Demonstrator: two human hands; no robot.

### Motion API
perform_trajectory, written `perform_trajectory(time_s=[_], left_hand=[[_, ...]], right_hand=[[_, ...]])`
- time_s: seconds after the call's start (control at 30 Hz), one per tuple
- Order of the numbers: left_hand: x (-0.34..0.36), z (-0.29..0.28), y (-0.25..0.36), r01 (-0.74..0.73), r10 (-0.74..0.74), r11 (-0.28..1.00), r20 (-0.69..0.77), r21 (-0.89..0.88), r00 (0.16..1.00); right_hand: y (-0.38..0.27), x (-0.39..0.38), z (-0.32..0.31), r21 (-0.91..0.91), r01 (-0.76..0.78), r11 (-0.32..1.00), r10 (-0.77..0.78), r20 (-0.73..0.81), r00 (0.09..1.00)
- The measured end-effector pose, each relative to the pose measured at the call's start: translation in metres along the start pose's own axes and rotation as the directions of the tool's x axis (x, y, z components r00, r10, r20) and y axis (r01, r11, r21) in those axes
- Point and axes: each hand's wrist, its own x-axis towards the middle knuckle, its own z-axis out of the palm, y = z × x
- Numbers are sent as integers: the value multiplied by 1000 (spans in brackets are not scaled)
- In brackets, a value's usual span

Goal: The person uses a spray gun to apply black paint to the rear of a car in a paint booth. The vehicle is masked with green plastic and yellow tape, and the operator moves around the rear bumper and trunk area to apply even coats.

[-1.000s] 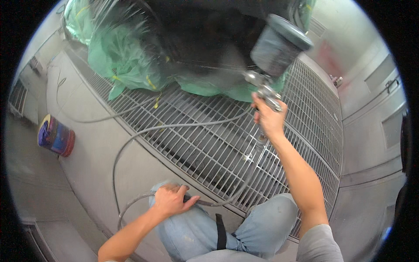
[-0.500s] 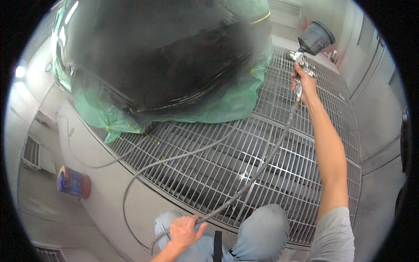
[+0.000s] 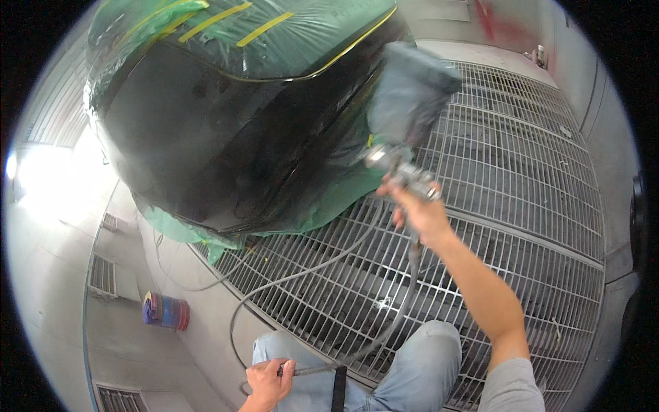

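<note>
My right hand (image 3: pixel 420 211) is wrapped round the handle of a silver spray gun (image 3: pixel 398 168) with a dark grey cup (image 3: pixel 412 96) on top, blurred by motion. The gun points left toward a black car panel (image 3: pixel 226 130), a short way off it. Green masking film (image 3: pixel 302 27) with yellow tape strips covers the body above the panel and hangs below it. Near my left knee, my left hand (image 3: pixel 269 382) is closed round the grey air hose (image 3: pixel 316 369), which runs up to the gun's handle.
Metal floor grating (image 3: pixel 508 178) lies under and right of the car. The hose loops across it beneath the film. A blue and red bucket (image 3: pixel 165 311) stands at left on the pale floor. A bright lamp (image 3: pixel 48 175) shines at far left; walls enclose both sides.
My right hand has swung the spray gun left and nearer, in front of the panel's right side. The view has shifted, showing more taped film above. The left hand keeps hold of the hose.
</note>
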Motion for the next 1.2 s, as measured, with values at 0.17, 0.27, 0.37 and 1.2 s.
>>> perform_trajectory(time_s=[0.17,0.27,0.37,1.2], left_hand=[[38,-24,55,-251,252,967,14,-46,968],[60,-26,72,-318,318,947,-15,-52,948],[102,3,76,-346,339,927,-70,-143,938],[347,108,265,331,-37,872,625,-361,780]], right_hand=[[-30,0,19,83,-130,988,70,509,858],[-50,37,18,81,-28,996,-10,437,900],[-79,84,-4,87,-79,993,57,233,971],[-199,437,-258,-408,-139,902,-2,-326,945]])
